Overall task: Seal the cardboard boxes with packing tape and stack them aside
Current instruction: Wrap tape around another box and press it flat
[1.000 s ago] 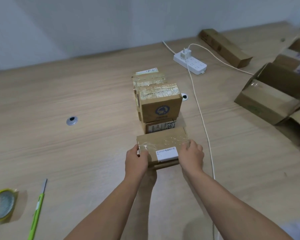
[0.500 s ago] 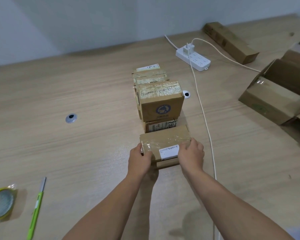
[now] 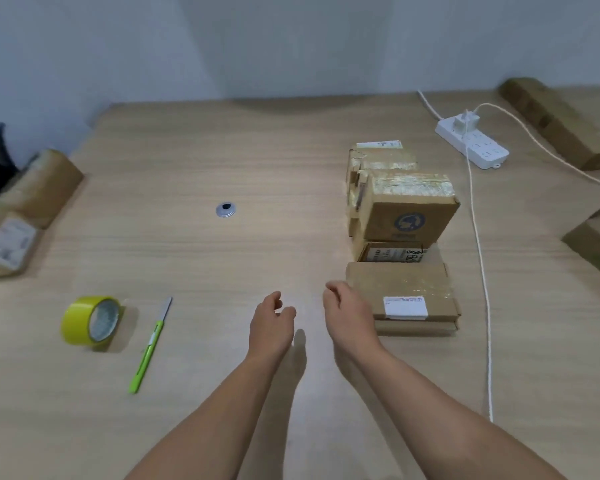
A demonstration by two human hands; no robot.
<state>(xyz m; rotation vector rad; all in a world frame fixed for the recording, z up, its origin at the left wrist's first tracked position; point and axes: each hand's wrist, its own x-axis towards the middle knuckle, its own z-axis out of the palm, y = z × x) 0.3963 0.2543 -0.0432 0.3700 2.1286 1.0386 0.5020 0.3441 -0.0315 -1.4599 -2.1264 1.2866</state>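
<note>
Cardboard box (image 3: 400, 289), tape-glossed, white label (image 3: 405, 307); left hand (image 3: 272, 323) and right hand (image 3: 349, 318) loose, empty.

On my feed, two bare arms show from the bottom edge upward. The left forearm (image 3: 229, 410) is uncovered along all of its visible length. So is the right forearm (image 3: 420, 403), which looks the broader of the two where it meets the frame edge. The left hand (image 3: 272, 323) and the right hand (image 3: 349, 317) are bare as well. The fingertips are too small and blurred for me to make out the nails. Anything worn higher up lies outside the picture.
</note>
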